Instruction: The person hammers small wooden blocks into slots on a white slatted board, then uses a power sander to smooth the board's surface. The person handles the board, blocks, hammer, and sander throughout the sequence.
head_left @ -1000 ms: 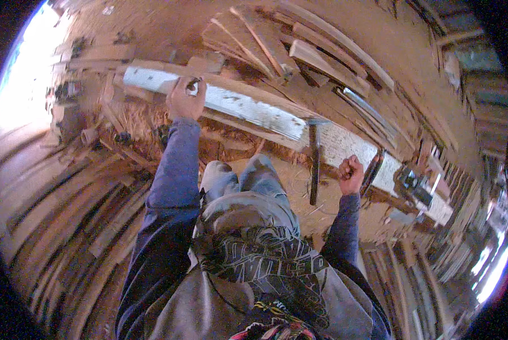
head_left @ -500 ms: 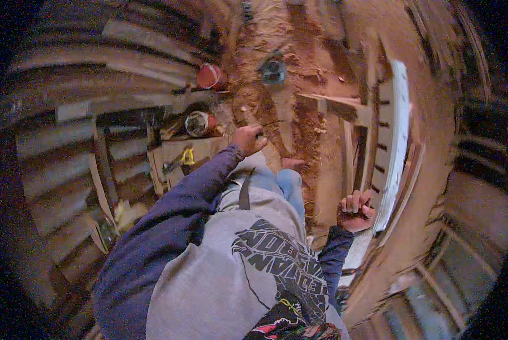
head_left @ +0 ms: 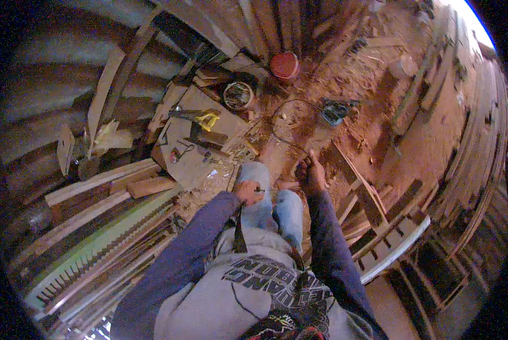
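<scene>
Grip, left hand (head_left: 248, 193): fingers curled over the left thigh (head_left: 256, 215); cannot tell whether closed on anything. Right hand (head_left: 313, 172): curled, thumb up, contents unclear. Cord (head_left: 273, 118) loops nearby; blue power tool (head_left: 334, 113) on floor (head_left: 379, 122) beyond, unheld. Yellow-handled saw (head_left: 208, 120) lies on tabletop (head_left: 193, 171), no cutting under way. Tabletop edge near left knee; shavings-strewn floor runs between it and stacked planks (head_left: 481, 139), far right.

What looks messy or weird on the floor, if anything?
Loose reddish-brown wood shavings lie scattered instead of swept up, and a thin black cord loops untidily near the blue-and-black power tool. I can't see anything clearly broken there.
</scene>
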`<state>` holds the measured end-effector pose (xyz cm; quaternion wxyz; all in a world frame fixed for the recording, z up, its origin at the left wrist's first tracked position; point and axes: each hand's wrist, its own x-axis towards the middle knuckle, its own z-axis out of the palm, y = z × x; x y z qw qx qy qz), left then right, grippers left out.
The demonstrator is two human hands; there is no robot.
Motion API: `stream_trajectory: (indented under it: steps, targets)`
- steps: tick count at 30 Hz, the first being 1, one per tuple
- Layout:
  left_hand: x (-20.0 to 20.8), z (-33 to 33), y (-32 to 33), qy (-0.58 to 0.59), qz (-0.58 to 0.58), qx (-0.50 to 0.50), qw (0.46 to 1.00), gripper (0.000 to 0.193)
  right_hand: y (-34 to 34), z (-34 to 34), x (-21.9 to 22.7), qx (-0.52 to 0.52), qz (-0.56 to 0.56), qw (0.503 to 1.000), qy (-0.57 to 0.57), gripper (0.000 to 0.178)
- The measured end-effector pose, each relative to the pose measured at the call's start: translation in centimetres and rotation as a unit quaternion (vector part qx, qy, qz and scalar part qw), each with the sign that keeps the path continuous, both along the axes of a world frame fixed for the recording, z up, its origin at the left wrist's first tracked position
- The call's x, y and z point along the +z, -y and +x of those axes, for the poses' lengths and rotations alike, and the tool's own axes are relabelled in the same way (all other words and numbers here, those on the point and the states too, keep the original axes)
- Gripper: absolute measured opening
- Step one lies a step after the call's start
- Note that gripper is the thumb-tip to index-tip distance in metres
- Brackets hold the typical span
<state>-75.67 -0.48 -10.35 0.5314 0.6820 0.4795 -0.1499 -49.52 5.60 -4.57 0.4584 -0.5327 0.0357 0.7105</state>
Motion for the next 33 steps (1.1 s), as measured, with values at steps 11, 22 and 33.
stream_trajectory:
  steps: [11,22,33]
  targets:
    - [-3.4,2.1,11.9,-0.18,-0.042,0.278,0.943,0.053,-8.4,-10.1,-42.0,0.136,-0.096,0.981,0.103,0.021]
    - [-6.1,2.0,16.4,-0.106,-0.025,0.48,0.871,0.043,-20.2,-21.2,-48.3,0.167,0.077,0.982,0.046,0.03]
    - [-9.6,3.9,18.7,-0.075,0.05,0.526,0.846,0.04,-19.2,-20.8,-42.2,0.113,0.01,0.992,0.048,0.032]
